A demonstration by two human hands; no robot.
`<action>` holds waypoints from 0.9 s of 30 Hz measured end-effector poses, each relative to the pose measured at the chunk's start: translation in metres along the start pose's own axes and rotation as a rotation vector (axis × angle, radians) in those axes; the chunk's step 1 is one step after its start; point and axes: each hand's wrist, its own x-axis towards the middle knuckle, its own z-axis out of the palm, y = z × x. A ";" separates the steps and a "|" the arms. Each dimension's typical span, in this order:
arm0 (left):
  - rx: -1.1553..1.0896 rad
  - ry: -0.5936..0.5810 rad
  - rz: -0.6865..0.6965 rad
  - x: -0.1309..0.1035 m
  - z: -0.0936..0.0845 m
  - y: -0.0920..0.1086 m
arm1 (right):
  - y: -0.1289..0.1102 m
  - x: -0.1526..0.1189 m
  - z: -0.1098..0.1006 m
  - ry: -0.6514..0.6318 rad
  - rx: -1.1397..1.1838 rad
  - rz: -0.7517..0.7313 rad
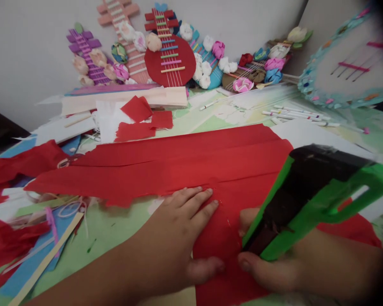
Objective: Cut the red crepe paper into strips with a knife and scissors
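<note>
A large sheet of red crepe paper (178,165) spreads over the table, with a part of it running down toward the front edge. My left hand (181,233) lies on this red paper with its fingers spread, holding nothing. At the right, my right hand (274,267) grips a bulky green and black object (293,204) that stands tilted over the paper, its lower end between thumb and fingers. Its lower tip is partly hidden by my thumb. A strip of pale board (169,297) shows under the paper at the front.
Paper-decorated instrument models, one with a round red body (170,59), lean against the wall. Several white markers (300,114) lie at the back right. Red scraps (136,109), blue sheets and a pale yellow strip (47,259) are scattered on the left.
</note>
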 end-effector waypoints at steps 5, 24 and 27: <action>-0.020 0.025 0.015 0.000 0.000 0.000 | 0.003 -0.001 0.001 0.032 -0.041 -0.030; -0.034 0.006 0.020 0.001 0.000 0.000 | 0.006 -0.002 0.002 0.060 -0.024 -0.128; -0.045 0.013 0.016 0.001 0.000 0.000 | 0.006 -0.002 0.002 0.045 -0.044 -0.123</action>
